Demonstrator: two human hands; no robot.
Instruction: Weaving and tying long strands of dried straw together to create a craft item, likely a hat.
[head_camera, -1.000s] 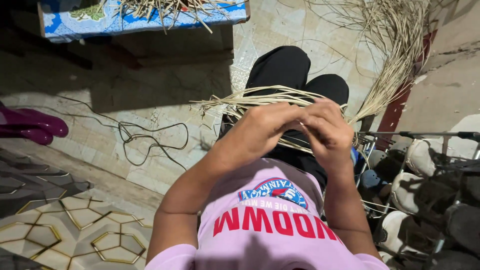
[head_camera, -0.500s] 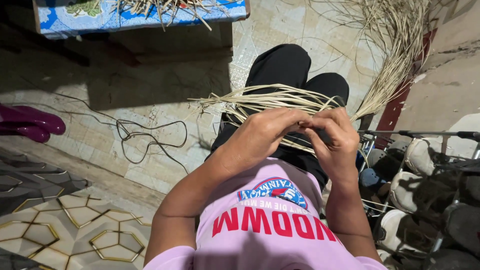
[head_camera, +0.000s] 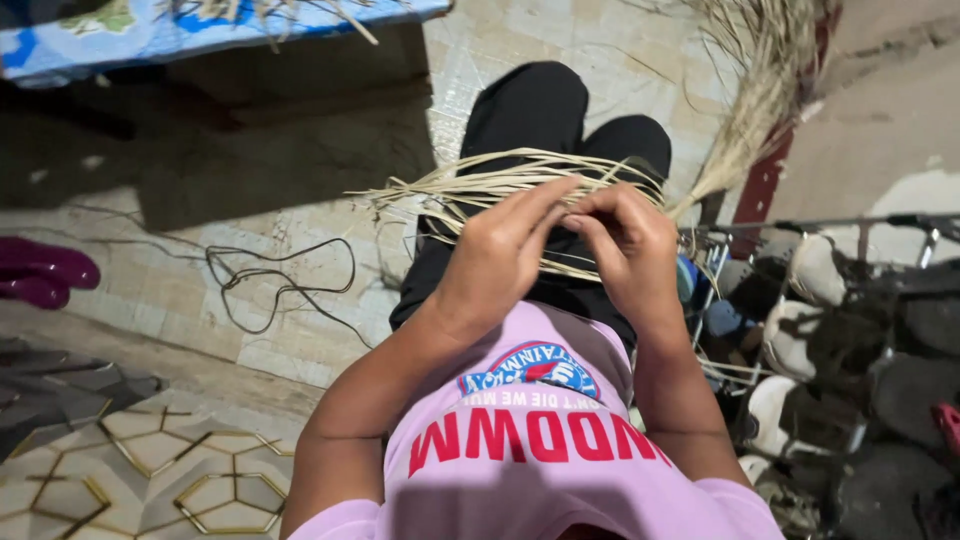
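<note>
Both hands now sitting higher in mid-frame than half a second back: left hand (head_camera: 497, 255) with fingers stretched out flatter, right hand (head_camera: 628, 250) curled, fingertips of both meeting and pinching pale dried straw strands (head_camera: 480, 185) over the black-trousered lap. Strand bundle fanning toward centre-left, nearer the top edge than before. Black cable (head_camera: 280, 285) on the tiled floor at left, shifted leftward; magenta boots (head_camera: 40, 275) nearly out at left edge.

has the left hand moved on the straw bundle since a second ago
Cannot tell much: the camera itself shifted. Against the black trousers, the left hand stays at the straw bundle, meeting the right hand.
</note>
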